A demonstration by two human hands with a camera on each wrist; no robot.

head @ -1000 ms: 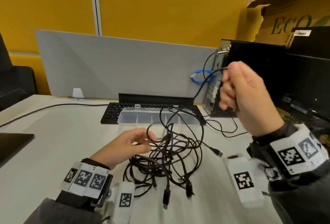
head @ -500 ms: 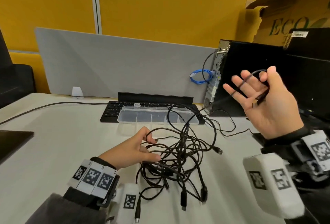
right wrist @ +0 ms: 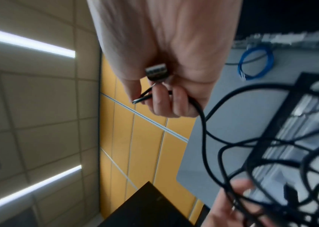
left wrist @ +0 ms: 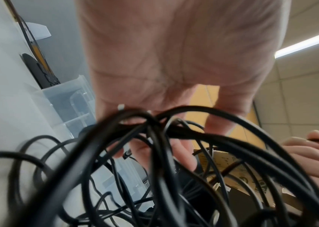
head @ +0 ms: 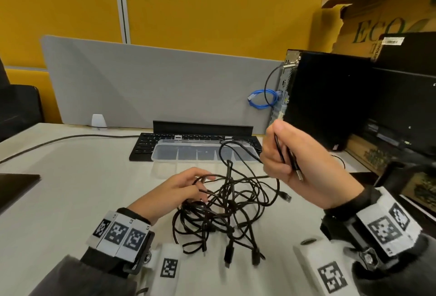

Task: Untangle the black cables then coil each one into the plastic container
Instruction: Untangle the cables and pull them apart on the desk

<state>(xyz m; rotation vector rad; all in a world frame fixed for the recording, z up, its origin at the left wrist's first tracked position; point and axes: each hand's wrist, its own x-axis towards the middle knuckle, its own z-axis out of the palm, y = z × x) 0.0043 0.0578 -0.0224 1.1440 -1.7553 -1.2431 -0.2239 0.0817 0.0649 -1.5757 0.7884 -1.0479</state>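
Note:
A tangle of black cables (head: 226, 213) lies on the pale desk in front of me, several plug ends trailing toward me. My left hand (head: 186, 189) rests at the tangle's left edge, its fingers curled round strands of the black cables (left wrist: 154, 138). My right hand (head: 278, 159) is raised above the tangle's right side and grips one black cable (right wrist: 203, 122) in a fist, with the silver USB plug (head: 299, 174) sticking out below the palm. The clear plastic container (head: 203, 154) with several compartments sits behind the tangle, in front of the keyboard.
A black keyboard (head: 146, 144) lies behind the container, against a grey divider (head: 153, 88). A black computer tower (head: 330, 97) with a blue cable coil (head: 262, 100) stands at the right. A dark flat object (head: 16, 185) lies at the left edge. A cardboard box (head: 382, 19) rises behind the tower.
My right hand went from a fist to open fingers with a cable looped over them, then closed again on the cable and dropped nearer the tangle. The left hand stayed at the tangle.

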